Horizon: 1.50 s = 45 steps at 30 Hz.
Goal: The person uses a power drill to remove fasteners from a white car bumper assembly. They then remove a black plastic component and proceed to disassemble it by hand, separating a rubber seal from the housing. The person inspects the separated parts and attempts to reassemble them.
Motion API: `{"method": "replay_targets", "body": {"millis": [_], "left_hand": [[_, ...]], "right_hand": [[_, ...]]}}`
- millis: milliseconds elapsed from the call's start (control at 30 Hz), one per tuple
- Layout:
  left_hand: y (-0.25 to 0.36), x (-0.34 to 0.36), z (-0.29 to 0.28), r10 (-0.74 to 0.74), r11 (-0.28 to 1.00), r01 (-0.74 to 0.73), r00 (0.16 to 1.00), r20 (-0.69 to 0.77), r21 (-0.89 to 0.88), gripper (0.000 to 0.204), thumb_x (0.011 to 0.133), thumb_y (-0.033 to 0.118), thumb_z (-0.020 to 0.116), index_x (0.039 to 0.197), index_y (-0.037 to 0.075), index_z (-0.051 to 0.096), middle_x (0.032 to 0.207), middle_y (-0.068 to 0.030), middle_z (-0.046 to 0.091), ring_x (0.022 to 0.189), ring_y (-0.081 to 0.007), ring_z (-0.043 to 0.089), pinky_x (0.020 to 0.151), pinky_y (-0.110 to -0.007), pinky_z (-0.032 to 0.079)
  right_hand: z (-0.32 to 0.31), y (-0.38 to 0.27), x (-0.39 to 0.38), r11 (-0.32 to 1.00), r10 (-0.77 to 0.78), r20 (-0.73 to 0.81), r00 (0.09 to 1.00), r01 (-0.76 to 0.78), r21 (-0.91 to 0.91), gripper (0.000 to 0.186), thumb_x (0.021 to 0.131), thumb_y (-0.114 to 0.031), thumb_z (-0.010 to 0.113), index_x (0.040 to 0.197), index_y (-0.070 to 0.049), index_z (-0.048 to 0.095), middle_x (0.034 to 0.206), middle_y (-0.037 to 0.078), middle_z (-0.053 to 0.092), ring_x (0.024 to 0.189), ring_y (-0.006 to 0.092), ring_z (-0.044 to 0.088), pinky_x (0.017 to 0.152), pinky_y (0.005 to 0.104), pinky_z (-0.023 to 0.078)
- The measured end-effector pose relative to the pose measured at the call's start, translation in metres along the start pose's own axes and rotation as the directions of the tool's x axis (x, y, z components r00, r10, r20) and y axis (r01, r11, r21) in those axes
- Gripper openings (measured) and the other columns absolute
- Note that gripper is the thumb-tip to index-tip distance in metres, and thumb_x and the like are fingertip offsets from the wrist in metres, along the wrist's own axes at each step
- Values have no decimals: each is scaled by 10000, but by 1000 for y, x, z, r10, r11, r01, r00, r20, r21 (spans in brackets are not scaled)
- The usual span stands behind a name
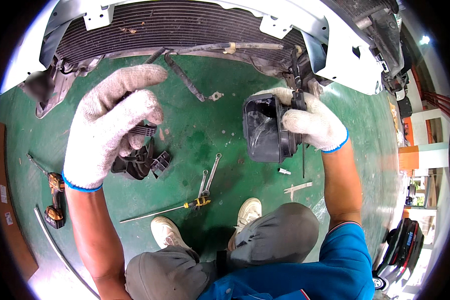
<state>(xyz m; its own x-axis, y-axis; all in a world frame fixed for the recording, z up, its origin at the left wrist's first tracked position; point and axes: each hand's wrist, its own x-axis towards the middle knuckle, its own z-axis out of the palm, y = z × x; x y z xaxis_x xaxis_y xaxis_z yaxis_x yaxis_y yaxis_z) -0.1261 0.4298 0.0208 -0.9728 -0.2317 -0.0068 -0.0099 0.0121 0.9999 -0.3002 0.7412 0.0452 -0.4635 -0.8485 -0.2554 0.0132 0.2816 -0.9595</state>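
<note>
My left hand (110,115), in a white knitted glove with a blue cuff, is raised on the left with its fingers curled. A small ribbed black plastic piece (144,130) shows between its lower fingers; the rest of that piece is hidden. On the right, my gloved right hand (317,120) grips a boxy black plastic housing (265,132) with a hollow at its top, thumb on its near side. A dark wiring harness (296,70) runs down from the car front to a connector (298,100) at that hand.
Ahead stand a white car body frame (345,55) and a finned radiator (175,25). On the green floor (200,135) lie black plastic parts (135,165), two wrenches (212,175), a long yellow-handled screwdriver (197,202), a cordless drill (55,200) and a small metal socket (284,171).
</note>
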Motion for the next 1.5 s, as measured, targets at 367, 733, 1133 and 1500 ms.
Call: {"method": "replay_targets", "body": {"millis": [367, 733, 1133, 1500], "left_hand": [[2, 4, 4, -15, 1000, 15, 1000, 2, 10, 438, 970, 256, 699, 1312, -11, 638, 881, -55, 708, 784, -90, 631, 698, -221, 490], [-12, 10, 33, 195, 884, -274, 953, 232, 379, 831, 738, 344, 910, 1445, 71, 569, 1193, -94, 679, 918, -153, 642, 798, -300, 554], [-46, 14, 99, 478, 767, -474, 872, 109, 431, 571, 764, 188, 846, 1296, 101, 658, 1195, -154, 647, 1053, -365, 681, 899, -418, 579], [-66, 10, 104, 583, 752, -601, 798, 154, 270, 700, 726, 219, 856, 1375, 126, 611, 1151, -135, 650, 896, -345, 703, 763, -404, 601]], "right_hand": [[-9, -2, 1, 1000, -7, 94, 996, 5, 16, 669, 813, -276, 707, 1342, 110, 567, 1225, 143, 685, 1103, 211, 672, 1031, 351, 498], [15, 22, 20, 982, 143, -213, 966, -165, -90, 609, 926, -394, 714, 1366, 8, 589, 1051, 33, 659, 961, 111, 594, 878, 274, 482], [43, 10, 12, 936, 248, -147, 958, -198, 291, 614, 1055, -509, 523, 1294, 50, 613, 1097, 74, 697, 956, 134, 644, 843, 297, 528], [51, 15, 5, 863, 370, -281, 886, -215, 457, 617, 1089, -488, 429, 1380, 47, 524, 1348, 158, 621, 1177, 229, 642, 1047, 385, 510]]}}
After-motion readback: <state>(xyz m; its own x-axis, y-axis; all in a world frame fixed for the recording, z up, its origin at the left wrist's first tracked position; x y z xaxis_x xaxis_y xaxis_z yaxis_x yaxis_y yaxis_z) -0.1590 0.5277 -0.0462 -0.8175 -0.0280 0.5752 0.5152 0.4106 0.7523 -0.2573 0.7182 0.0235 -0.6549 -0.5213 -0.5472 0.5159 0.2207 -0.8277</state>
